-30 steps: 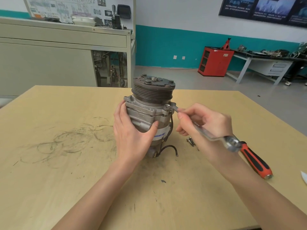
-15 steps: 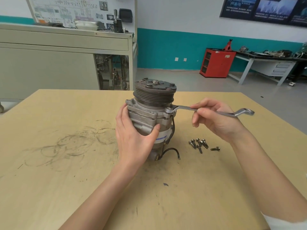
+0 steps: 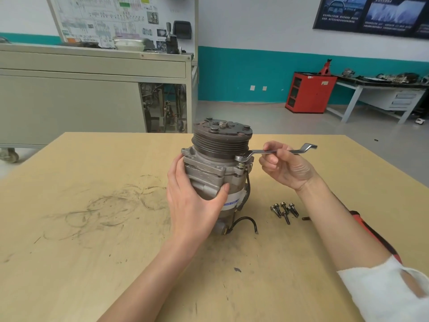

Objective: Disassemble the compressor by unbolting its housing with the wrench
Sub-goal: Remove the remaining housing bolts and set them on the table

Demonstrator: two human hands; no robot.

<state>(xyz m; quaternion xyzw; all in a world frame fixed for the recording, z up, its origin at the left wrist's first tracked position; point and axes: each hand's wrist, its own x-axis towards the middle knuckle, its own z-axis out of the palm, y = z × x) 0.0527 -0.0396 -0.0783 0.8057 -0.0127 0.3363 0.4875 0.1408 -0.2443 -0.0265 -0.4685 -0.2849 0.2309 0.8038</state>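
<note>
A grey metal compressor (image 3: 218, 159) with a dark ribbed pulley on top stands upright on the wooden table (image 3: 92, 228). My left hand (image 3: 192, 201) wraps around its housing from the front left, thumb on the front. My right hand (image 3: 286, 166) grips the shaft of a silver ring wrench (image 3: 276, 151). The wrench lies level, its ring end seated on a bolt at the housing's right flange, its free end pointing right. Several removed bolts (image 3: 284, 211) lie on the table to the right of the compressor.
A black wire (image 3: 246, 223) trails from the compressor's base onto the table. A red-and-black tool handle (image 3: 371, 233) lies at the right, partly hidden under my right forearm. Behind the table stand a beige cabinet (image 3: 92, 89) and a red cabinet (image 3: 310, 92).
The wrench swung from pointing toward me, down and right, round to pointing level to the right, with my right hand moving along. My left hand kept its hold on the housing.
</note>
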